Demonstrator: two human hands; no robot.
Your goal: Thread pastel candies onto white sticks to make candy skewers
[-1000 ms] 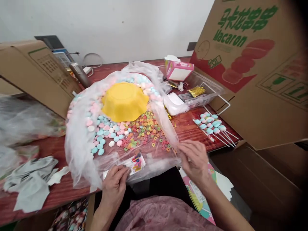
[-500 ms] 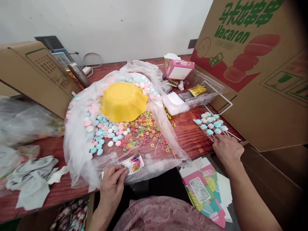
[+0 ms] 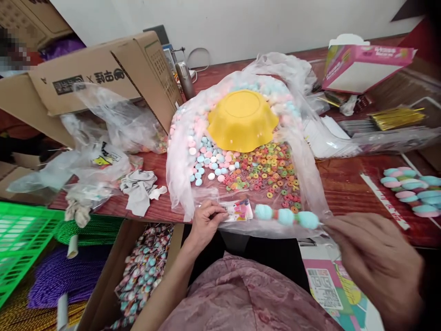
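Note:
My left hand (image 3: 206,224) pinches the end of a printed clear plastic bag (image 3: 240,210) at the front edge of the table. My right hand (image 3: 377,262), a little blurred, is closed on the stick end of a candy skewer (image 3: 286,217). Pale blue sweets with small rings between them are threaded on it, and its tip lies just right of the bag's end. Behind the hands, loose pastel sweets (image 3: 210,162) and coloured ring candies (image 3: 267,168) lie on clear plastic sheeting (image 3: 177,184). An upturned yellow bowl (image 3: 243,120) rests among them.
More skewers (image 3: 413,184) lie at right. A pink carton (image 3: 368,69) stands behind a plastic tray (image 3: 409,143) holding gold ties (image 3: 398,118). At left are cardboard boxes (image 3: 89,85), a grey cloth (image 3: 139,189), a green basket (image 3: 24,248) and a box of wrapped skewers (image 3: 146,262).
My right hand has taken a skewer from the pile at right and brought it left to the bag. My left hand keeps its pinch. The view has swung to the left.

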